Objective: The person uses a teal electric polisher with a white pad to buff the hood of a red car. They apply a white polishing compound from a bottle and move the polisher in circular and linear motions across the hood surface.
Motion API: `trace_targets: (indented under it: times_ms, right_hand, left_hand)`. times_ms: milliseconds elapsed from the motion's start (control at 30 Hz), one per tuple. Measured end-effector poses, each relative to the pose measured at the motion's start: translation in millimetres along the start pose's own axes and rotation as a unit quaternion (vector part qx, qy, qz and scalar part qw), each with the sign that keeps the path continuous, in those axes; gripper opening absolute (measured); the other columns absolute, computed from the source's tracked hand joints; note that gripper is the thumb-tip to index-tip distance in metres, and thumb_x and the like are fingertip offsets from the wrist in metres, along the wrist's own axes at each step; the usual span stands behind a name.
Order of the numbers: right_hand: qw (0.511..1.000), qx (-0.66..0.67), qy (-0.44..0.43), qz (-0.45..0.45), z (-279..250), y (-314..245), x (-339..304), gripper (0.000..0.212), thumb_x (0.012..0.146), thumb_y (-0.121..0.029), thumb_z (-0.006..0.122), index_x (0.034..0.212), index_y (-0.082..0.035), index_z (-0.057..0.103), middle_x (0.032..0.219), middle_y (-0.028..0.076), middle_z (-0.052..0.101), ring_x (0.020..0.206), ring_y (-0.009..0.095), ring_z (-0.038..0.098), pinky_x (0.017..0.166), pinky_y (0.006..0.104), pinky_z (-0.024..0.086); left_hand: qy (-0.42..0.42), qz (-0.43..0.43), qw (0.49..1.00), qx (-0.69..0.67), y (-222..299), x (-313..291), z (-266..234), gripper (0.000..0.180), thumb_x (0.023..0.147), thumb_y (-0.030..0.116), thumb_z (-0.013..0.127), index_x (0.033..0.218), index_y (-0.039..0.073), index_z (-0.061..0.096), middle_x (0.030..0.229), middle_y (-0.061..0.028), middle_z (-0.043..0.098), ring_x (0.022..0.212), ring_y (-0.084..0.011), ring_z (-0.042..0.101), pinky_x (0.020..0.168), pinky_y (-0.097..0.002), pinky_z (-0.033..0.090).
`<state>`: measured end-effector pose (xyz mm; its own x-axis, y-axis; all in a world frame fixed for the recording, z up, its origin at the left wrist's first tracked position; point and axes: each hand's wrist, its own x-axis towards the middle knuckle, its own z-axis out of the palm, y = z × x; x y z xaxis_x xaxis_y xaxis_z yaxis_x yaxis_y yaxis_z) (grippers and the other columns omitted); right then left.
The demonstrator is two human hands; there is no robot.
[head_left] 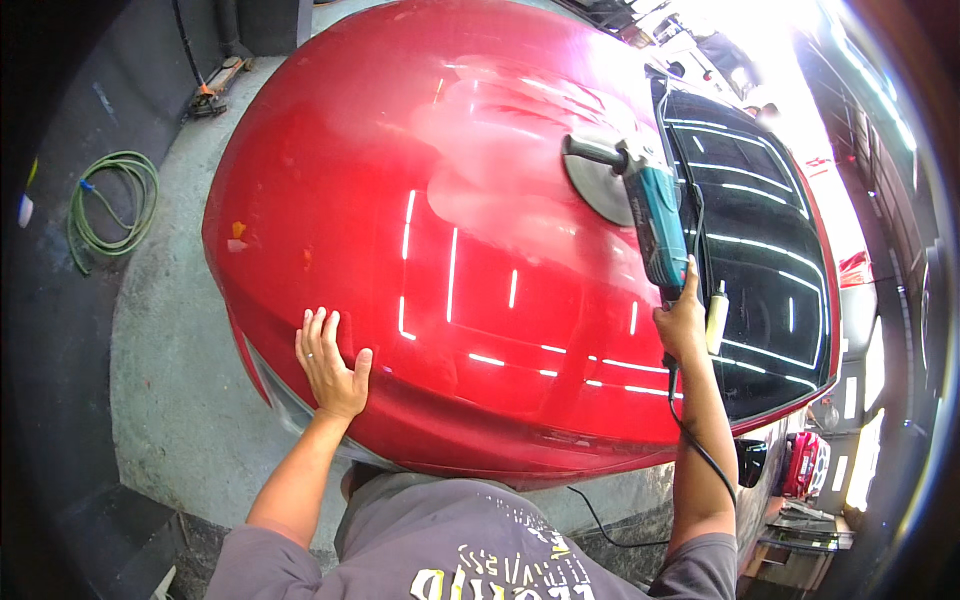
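Observation:
My right hand (682, 318) is wrapped round the rear grip of a teal power polisher (655, 220). The tool's round pad (597, 190) rests on the red car hood (350, 180), close to the windshield, and its black side handle (592, 150) points left with no hand on it. A whitish haze covers the paint around the pad and further up the hood. My left hand (332, 370) lies flat on the hood near its front corner, fingers spread, a ring on one finger. The polisher's black cord (705, 450) runs down past my right forearm.
A pale bottle (717, 318) stands at the base of the dark windshield (755, 240). A coiled green hose (110, 205) hangs by the dark wall at left, and a floor jack (210, 95) sits near the far wall. Another red car (803, 465) is at lower right.

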<state>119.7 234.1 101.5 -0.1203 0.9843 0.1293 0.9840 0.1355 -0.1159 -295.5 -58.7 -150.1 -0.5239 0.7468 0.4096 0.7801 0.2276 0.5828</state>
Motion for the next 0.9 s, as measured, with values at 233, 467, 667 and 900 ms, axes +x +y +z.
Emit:
trace_targets:
  times_ms: [233, 467, 667, 900]
  right_hand:
    - [0.993, 0.069, -0.07, -0.069, 18, -81, -14, 0.109, 0.089, 0.005, 0.065, 0.177, -0.024, 0.009, 0.123, 0.037, 0.073, 0.116, 0.054, 0.073, 0.097, 0.0579, 0.057]
    - [0.984, 0.072, -0.081, -0.14, 40, -148, -15, 0.108, 0.092, 0.003, 0.066, 0.177, -0.025, 0.007, 0.112, 0.035, 0.074, 0.104, 0.056, 0.072, 0.089, 0.0627, 0.057]
    - [0.992, 0.073, -0.048, -0.095, 25, -88, -20, 0.11, 0.089, 0.005, 0.067, 0.177, -0.026, 0.009, 0.114, 0.035, 0.075, 0.108, 0.055, 0.073, 0.091, 0.0629, 0.057]
    - [0.996, 0.064, -0.028, 0.046, -10, 4, -37, 0.111, 0.086, 0.007, 0.068, 0.177, -0.025, 0.013, 0.124, 0.036, 0.072, 0.116, 0.05, 0.074, 0.101, 0.0537, 0.058]
  left_hand:
    - [-0.007, 0.001, 1.0, -0.002, -3, -1, 1, 0.081, 0.109, 0.063, 0.051, 0.16, 0.001, 0.046, 0.164, -0.0242, 0.046, 0.161, -0.0442, 0.034, 0.131, -0.063, 0.021]
    - [-0.008, 0.0, 1.0, -0.002, -4, -3, 2, 0.078, 0.11, 0.059, 0.049, 0.161, 0.001, 0.044, 0.167, -0.0224, 0.045, 0.162, -0.0422, 0.033, 0.132, -0.0617, 0.019]
    - [-0.013, 0.001, 1.0, 0.0, -2, -1, 3, 0.076, 0.111, 0.057, 0.046, 0.162, 0.001, 0.043, 0.168, -0.0223, 0.044, 0.163, -0.0425, 0.032, 0.132, -0.0623, 0.019]
    - [-0.014, -0.003, 1.0, 0.004, -5, -3, 2, 0.077, 0.111, 0.06, 0.044, 0.16, 0.001, 0.046, 0.166, -0.024, 0.044, 0.162, -0.0441, 0.032, 0.131, -0.064, 0.02]
